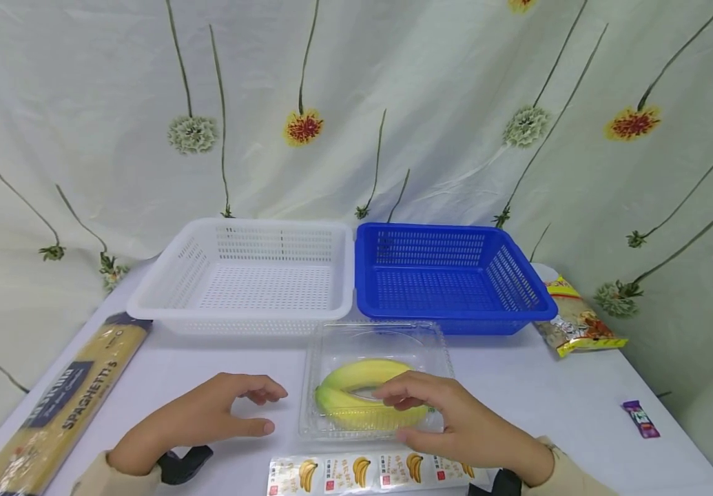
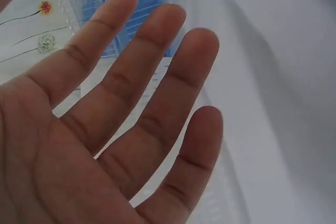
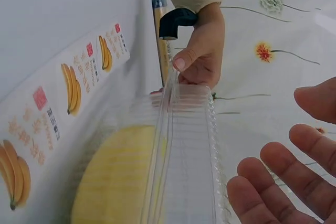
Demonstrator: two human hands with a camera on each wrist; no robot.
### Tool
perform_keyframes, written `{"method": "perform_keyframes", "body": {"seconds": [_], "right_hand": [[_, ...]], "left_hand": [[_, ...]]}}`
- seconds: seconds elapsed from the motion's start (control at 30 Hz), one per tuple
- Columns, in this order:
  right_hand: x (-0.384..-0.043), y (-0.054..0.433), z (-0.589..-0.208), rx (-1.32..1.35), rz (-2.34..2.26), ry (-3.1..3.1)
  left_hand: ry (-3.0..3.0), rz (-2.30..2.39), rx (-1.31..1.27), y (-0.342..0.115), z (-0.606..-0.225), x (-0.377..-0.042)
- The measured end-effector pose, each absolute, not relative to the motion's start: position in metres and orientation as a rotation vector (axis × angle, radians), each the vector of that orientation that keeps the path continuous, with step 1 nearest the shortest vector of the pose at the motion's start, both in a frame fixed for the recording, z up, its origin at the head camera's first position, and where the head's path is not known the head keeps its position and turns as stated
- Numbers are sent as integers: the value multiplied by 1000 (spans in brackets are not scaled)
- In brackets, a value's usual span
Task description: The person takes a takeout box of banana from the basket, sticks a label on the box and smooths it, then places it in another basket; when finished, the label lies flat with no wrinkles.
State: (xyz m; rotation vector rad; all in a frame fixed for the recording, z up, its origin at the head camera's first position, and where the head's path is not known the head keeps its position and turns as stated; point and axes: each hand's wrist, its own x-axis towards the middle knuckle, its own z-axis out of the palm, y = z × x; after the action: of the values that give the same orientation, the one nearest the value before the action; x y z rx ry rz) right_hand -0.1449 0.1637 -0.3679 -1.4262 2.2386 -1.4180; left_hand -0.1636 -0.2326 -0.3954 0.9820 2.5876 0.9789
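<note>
Bananas, yellow with a green left end [image 1: 356, 375], lie inside a rectangular clear plastic clamshell box [image 1: 377, 344] at the middle of the white table [image 1: 542, 393], toward the near side. The person's left hand [image 1: 226, 413] is just left of the box, holding nothing, its fingers relaxed and thumb apart. The right hand [image 1: 437, 406] hovers over the box's near right part, likewise empty, with loosely bent, spread fingers; whether it touches the plastic cannot be told. Just on the near side of the box lies a white strip of banana-picture stickers [image 1: 375, 473]. On the far side, a white perforated plastic basket [image 1: 238, 314] stands left, beside a blue perforated plastic basket [image 1: 455, 318] on the right. Along the left edge lies a long clear pack of spaghetti [image 1: 71, 406]. Far right, a yellow-and-red printed snack bag [image 1: 579, 320] rests by the blue basket, and a small purple wrapped packet [image 1: 641, 419] lies nearer.
</note>
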Motion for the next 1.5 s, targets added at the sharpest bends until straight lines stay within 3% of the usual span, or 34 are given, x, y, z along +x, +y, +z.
{"method": "perform_keyframes", "body": {"seconds": [0.4, 0.8, 1.13, 1.5], "right_hand": [[-134, 135, -381, -1531, -1205, 2131], [-133, 104, -396, -1446, -878, 2016], [-132, 72, -414, -1674, -704, 2148], [-132, 62, -423, -1445, -877, 2119]], "left_hand": [[2214, 1071, 834, -219, -406, -161], [2163, 998, 718, -210, -404, -157], [2060, 1063, 760, -206, -407, -159], [1970, 1129, 784, -206, -412, -162]]}}
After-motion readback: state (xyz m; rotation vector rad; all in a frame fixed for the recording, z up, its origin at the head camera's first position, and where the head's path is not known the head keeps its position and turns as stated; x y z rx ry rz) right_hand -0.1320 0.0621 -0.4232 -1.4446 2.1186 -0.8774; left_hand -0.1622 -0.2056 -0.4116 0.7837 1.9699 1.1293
